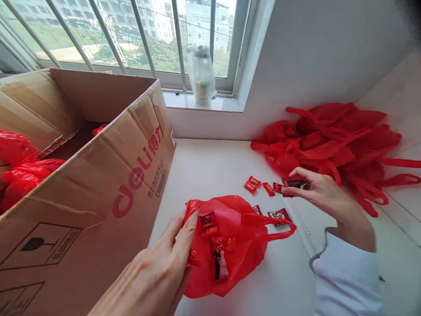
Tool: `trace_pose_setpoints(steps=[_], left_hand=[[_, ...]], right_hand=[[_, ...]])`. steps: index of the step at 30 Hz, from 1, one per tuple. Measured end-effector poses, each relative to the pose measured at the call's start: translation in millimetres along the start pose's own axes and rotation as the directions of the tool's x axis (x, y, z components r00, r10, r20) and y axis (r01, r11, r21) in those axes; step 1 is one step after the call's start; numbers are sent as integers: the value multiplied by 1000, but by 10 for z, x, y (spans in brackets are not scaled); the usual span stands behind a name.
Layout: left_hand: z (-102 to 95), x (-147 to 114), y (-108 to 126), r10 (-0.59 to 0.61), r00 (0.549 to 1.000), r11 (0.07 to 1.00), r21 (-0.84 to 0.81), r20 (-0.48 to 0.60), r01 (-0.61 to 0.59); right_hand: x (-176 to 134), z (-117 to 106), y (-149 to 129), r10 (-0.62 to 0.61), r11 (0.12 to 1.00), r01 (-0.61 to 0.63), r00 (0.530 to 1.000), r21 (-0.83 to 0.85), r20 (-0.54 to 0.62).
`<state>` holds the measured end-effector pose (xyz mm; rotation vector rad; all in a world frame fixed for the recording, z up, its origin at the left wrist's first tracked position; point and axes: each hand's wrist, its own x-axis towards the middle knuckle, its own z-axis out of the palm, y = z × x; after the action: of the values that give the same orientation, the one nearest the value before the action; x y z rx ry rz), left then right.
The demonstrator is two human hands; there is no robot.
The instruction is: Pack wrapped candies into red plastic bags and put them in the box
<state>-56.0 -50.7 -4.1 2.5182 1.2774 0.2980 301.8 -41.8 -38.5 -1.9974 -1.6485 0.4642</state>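
My left hand grips the left edge of a red plastic bag, which lies with its mouth open on the white table. Inside the bag are several small red packets and a packet printed with a couple. To the right of the bag, my right hand pinches a small dark red packet between thumb and fingers, just above the tabletop. Near it lie several more red packets, among them a shiny one and a dark red one beside the bag's handle.
A large cardboard box stands at the left, with filled red bags in it. Red plastic bags are heaped at the right against the wall. On the windowsill stands a bagged jar, in front of the barred window.
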Motion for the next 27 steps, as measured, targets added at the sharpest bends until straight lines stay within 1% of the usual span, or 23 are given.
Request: trace_pose_setpoints(steps=[1, 2, 3, 4, 5, 6, 7, 8, 9, 11, 13, 15, 17, 18, 19, 20, 23, 25, 26, 27], left_hand=[[-16, 5, 14, 8, 1000, 1000, 0, 11, -8], [-30, 8, 23, 15, 1000, 1000, -2, 23, -15], [-40, 8, 27, 17, 999, 1000, -4, 36, -17], [-45, 5, 28, 14, 999, 1000, -4, 49, -13], [-47, -2, 25, 7, 998, 1000, -2, 60, -7], [-45, -10, 21, 0, 998, 1000, 0, 65, 0], [-42, -21, 16, -2, 998, 1000, 3, 64, 2], [-37, -32, 12, 1, 998, 1000, 6, 59, -1], [-32, -43, 10, 13, 999, 1000, 7, 50, -13], [-25, -58, 18, 32, 999, 999, 11, 36, -32], [-18, -62, 39, 27, 999, 999, 18, 19, -28], [-5, -56, 61, -9, 1000, 1000, 22, -8, 9], [15, -47, 66, -38, 999, 999, 24, -26, 39], [25, -44, 62, -42, 999, 999, 29, -25, 43], [35, -42, 53, -41, 999, 998, 37, -17, 41], [42, -43, 41, -33, 999, 998, 44, -5, 34], [39, -55, 8, -22, 999, 999, 50, 29, 20], [27, -65, -8, -36, 999, 998, 50, 20, 35], [24, -71, -16, -44, 999, 998, 47, 2, 44], [27, -77, -26, -49, 999, 998, 38, -20, 50]], right_hand=[[-137, -86, -99, -70, 988, 72, 997, 134, -15], [-271, -145, -209, -175, 952, 174, 984, 250, -18], [-392, -170, -327, -300, 901, 283, 954, 330, 2], [-492, -157, -450, -423, 843, 380, 906, 382, 32], [-564, -107, -573, -534, 792, 456, 839, 405, 100], [-605, -22, -690, -606, 766, 508, 776, 393, 177], [-615, 90, -795, -636, 763, 544, 727, 349, 258], [-599, 219, -883, -628, 779, 565, 704, 273, 332], [-564, 350, -951, -586, 804, 570, 716, 168, 379], [-472, 567, -1026, -485, 833, 551, 766, -44, 422], [-394, 665, -1028, -431, 833, 531, 799, -154, 419], [-346, 642, -972, -437, 840, 514, 830, -172, 348], [-313, 556, -863, -448, 852, 489, 865, -184, 227], [-298, 509, -793, -450, 854, 480, 875, -199, 179], [-281, 468, -718, -453, 852, 478, 878, -215, 157], [-264, 435, -644, -454, 847, 481, 876, -224, 165], [-232, 371, -501, -432, 852, 478, 872, -212, 229], [-248, 350, -520, -425, 864, 473, 869, -174, 253], [-270, 352, -566, -432, 866, 480, 858, -136, 277], [-300, 370, -630, -450, 864, 496, 836, -83, 313]])
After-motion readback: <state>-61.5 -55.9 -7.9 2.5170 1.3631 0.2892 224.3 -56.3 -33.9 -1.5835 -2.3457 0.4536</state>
